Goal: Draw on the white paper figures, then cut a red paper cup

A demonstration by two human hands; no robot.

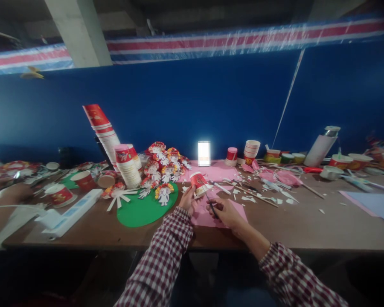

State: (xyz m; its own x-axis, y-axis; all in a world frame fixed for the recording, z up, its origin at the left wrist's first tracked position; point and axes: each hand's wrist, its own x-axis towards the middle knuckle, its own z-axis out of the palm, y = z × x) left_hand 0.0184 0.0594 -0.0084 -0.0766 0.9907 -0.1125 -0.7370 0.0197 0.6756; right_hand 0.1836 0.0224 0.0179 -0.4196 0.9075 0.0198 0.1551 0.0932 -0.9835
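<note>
My left hand (pixel 188 200) grips a red and white paper cup (pixel 198 182), tilted over the pink paper (pixel 200 216). In my right hand (pixel 225 211) is a pair of dark-handled scissors (pixel 214 209). The scissors point up and left, with the blades at the cup's lower right side; whether they have cut into it is too small to tell. Left of my left hand lies a green oval sheet (pixel 137 213) with a paper figure cut-out (pixel 164 195) on it. More such figures (pixel 166 164) are heaped behind.
Stacked paper cups (pixel 105 134) lean at the back left. A white power strip (pixel 75 213) lies on the left, near another person's arm (pixel 11 198). Paper scraps (pixel 249 199), wooden sticks (pixel 259 197), paint cups (pixel 341 160) and a silver-topped bottle (pixel 321 147) are on the right.
</note>
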